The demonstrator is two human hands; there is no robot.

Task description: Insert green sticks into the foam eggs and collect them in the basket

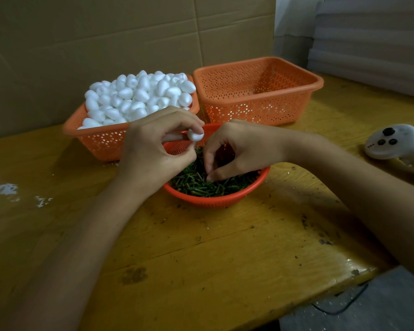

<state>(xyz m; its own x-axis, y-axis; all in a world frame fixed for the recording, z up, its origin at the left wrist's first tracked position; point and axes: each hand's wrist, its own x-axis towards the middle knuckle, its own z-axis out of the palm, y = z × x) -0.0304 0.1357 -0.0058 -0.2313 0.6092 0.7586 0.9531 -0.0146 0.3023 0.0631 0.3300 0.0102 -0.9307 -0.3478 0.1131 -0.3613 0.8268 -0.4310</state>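
Foam egg (196, 135), likely light and easily dented, pinched at its sides by my left grip (158, 146) above the round bowl (215, 202); my right grip (237, 149) pinches among the thin, stiff green sticks (196, 185) heaped there; empty basket (258, 91) stands behind on the desk (225, 247)

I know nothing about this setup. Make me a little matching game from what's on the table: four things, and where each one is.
Things:
1. single foam egg
2. green sticks
3. heap of foam eggs
4. white controller

Places:
A. in the round bowl
B. on the table, far right
C. pinched in the left hand
D. piled in the left orange basket

Pairs: 1-C, 2-A, 3-D, 4-B
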